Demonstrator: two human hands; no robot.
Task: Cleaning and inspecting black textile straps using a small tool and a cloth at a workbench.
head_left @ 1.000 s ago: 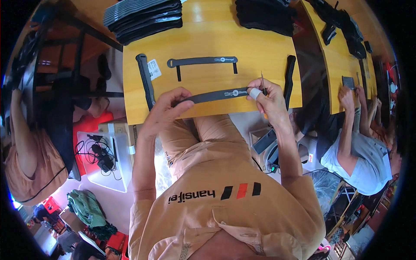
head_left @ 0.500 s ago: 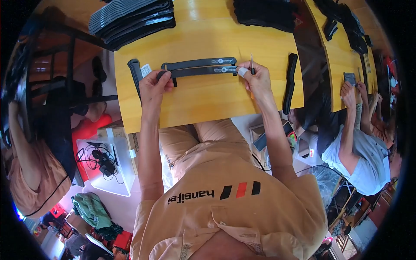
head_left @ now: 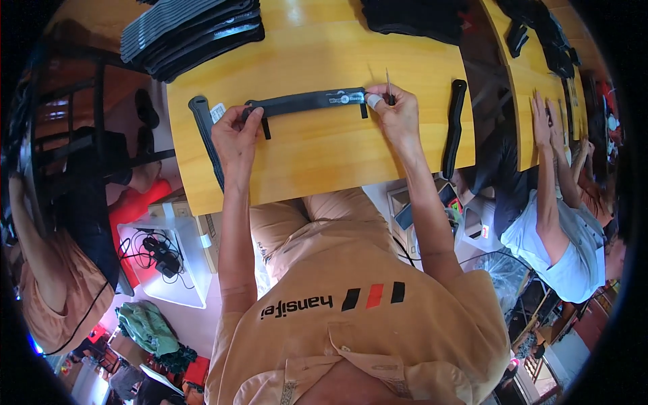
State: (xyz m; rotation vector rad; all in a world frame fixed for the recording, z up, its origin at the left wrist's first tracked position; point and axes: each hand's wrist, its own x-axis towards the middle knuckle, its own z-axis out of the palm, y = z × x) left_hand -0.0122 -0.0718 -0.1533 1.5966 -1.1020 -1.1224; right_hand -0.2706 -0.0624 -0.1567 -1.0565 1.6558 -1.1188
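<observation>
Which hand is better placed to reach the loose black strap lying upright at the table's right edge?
The right hand, most likely. It pinches the right end of the flat strap, nearest the loose strap. The left hand holds the far end.

Left hand (head_left: 236,135) and right hand (head_left: 399,113) pin a black strap (head_left: 307,102) on the yellow table (head_left: 324,162).

Bare tabletop (head_left: 324,162) lies below the strap (head_left: 307,102); stacked straps (head_left: 192,30) crowd the far-left corner.
</observation>
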